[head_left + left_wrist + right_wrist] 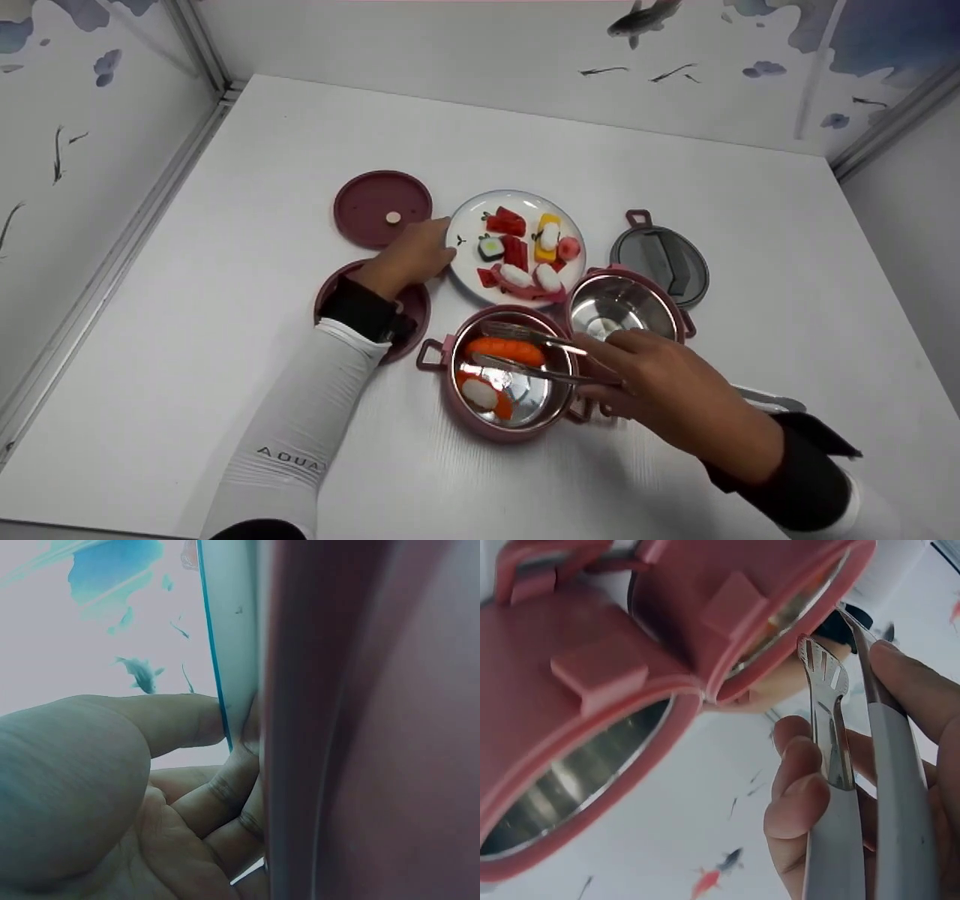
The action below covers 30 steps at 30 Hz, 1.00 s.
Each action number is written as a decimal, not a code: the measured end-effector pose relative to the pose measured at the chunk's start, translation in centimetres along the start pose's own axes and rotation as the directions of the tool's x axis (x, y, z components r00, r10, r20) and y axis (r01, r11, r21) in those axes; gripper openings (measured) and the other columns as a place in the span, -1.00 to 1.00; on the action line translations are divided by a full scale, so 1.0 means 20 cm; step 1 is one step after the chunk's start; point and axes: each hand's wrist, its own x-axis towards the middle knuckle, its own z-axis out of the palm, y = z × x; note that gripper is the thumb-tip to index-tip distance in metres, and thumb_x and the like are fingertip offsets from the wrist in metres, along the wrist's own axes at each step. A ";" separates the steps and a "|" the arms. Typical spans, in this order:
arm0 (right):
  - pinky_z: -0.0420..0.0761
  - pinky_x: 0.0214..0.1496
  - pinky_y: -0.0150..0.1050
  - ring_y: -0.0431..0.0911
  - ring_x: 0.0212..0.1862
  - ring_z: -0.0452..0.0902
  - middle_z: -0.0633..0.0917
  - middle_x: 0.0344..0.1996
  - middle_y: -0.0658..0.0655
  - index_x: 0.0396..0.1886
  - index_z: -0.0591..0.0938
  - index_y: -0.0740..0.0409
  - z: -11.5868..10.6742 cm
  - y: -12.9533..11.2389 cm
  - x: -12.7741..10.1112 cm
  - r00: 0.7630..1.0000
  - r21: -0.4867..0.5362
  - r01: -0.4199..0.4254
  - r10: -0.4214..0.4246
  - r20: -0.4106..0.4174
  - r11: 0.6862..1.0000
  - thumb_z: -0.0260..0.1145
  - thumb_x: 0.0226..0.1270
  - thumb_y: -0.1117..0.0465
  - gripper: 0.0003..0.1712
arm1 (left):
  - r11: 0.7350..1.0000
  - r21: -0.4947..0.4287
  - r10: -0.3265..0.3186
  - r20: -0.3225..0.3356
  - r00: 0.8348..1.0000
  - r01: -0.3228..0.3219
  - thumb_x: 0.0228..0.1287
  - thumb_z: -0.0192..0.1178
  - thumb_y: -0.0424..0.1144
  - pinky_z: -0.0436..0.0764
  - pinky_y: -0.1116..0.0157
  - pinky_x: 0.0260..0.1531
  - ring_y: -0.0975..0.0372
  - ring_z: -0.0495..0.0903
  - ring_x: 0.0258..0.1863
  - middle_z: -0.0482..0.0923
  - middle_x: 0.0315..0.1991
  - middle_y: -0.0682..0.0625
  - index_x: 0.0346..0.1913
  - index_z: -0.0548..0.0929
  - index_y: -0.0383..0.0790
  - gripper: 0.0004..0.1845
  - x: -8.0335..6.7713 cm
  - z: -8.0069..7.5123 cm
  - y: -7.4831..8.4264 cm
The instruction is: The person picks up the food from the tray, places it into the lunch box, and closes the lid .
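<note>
My left hand (416,255) grips the left rim of a white plate (469,274), thumb on one side of the rim and fingers on the other in the left wrist view. Toy sushi pieces (515,251) lie on the plate. With my right hand (660,375) I hold metal tongs (829,727) with pale handles, their tips spread apart. The tips reach over a pink pot (487,429) with a steel inside. An orange toy piece (504,349) in that pot appears between the tips in the head view. Below it sits an orange-and-white sushi piece (481,394).
A second pink pot (626,289) stands close to the first, at its upper right. A grey lid (652,259) lies behind it. Two dark red lids (375,199) lie at the left, one partly under my left forearm. A grey-handled utensil (772,400) shows beside my right wrist.
</note>
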 end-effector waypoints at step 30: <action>0.63 -0.09 0.13 0.20 -0.18 0.67 0.74 -0.25 0.33 0.09 0.61 0.28 -0.08 0.39 0.43 0.966 -0.089 -0.257 0.257 -0.010 0.962 0.41 0.33 0.11 -0.55 | 0.999 0.020 -0.028 0.011 1.000 0.028 0.42 0.07 -0.25 0.52 0.11 0.10 0.01 0.60 0.00 0.65 -0.15 -0.17 0.19 0.51 -0.24 -0.66 0.01 0.00 0.00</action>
